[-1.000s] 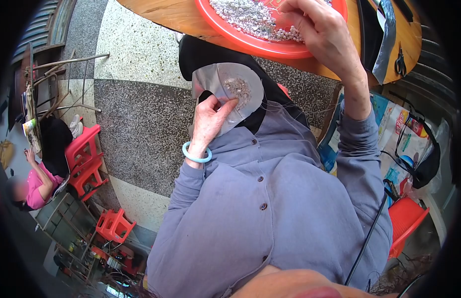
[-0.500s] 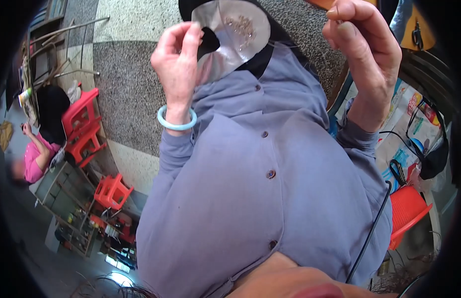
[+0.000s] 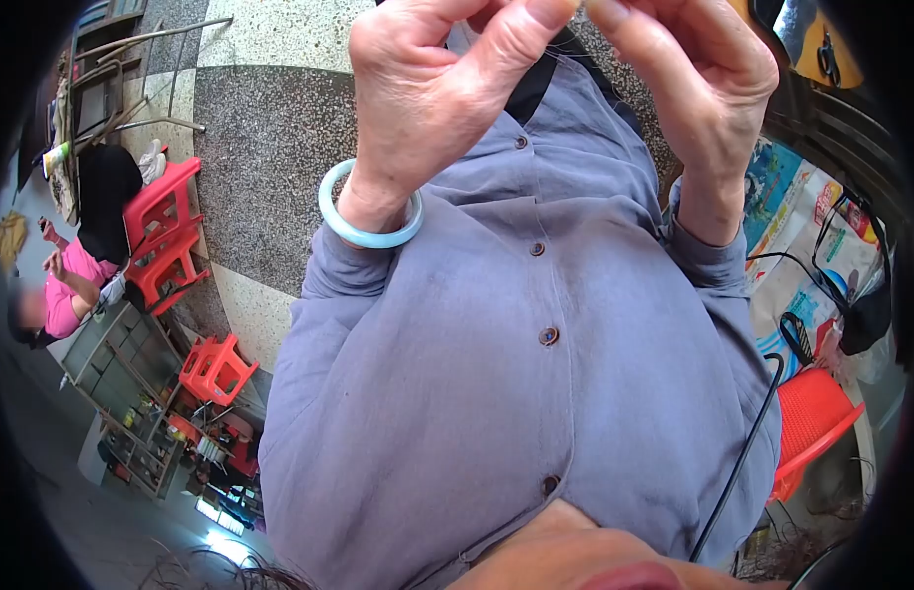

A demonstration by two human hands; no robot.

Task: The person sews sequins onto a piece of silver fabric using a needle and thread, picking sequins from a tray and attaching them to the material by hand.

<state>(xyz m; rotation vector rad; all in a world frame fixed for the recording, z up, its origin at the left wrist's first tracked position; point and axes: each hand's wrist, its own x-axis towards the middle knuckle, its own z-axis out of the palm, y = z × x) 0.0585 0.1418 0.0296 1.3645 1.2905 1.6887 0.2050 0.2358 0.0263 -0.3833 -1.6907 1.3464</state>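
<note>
At the top of the view my left hand, with a pale blue bangle on its wrist, is closed in a pinch. My right hand is pinched too, its thumb tip close beside the left thumb tip. Whatever the fingertips hold is too small or cut off by the frame's upper edge. A few fine pale strands show just below the fingertips. Behind my hands, a black cloth lies over my lap; the silvery sheet on it is mostly hidden.
Scissors lie on an orange surface at upper right. Below are a printed sheet, a black cord and bag, and a red chair. At left, a person in pink sits near red stools and a metal-framed table.
Both hands have come together and nearer the camera, the left moving right and up. They now cover the silvery sheet and the small glinting bits on it.
</note>
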